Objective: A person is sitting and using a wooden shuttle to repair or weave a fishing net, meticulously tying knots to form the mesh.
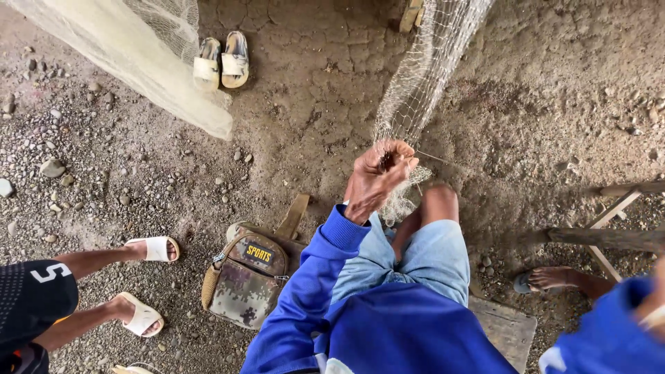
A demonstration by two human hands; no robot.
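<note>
My left hand (377,176) is raised in front of my knee, its fingers closed on a bunched part of a pale fishing net (422,76). The net stretches up and away to the top of the view, and its loose end hangs by my knee (438,202). My right hand (654,298) shows only at the right edge, blurred, beyond a blue sleeve (603,332). Something pale lies by it, but whether the hand holds it is unclear. I wear a blue jacket and denim shorts.
A camouflage bag (246,277) sits on the dirt at my left. Another person's legs in white sandals (142,315) are at the far left. A pair of sandals (222,62) and a second net bundle (138,62) lie at the top left. Wooden bars (609,235) stand right.
</note>
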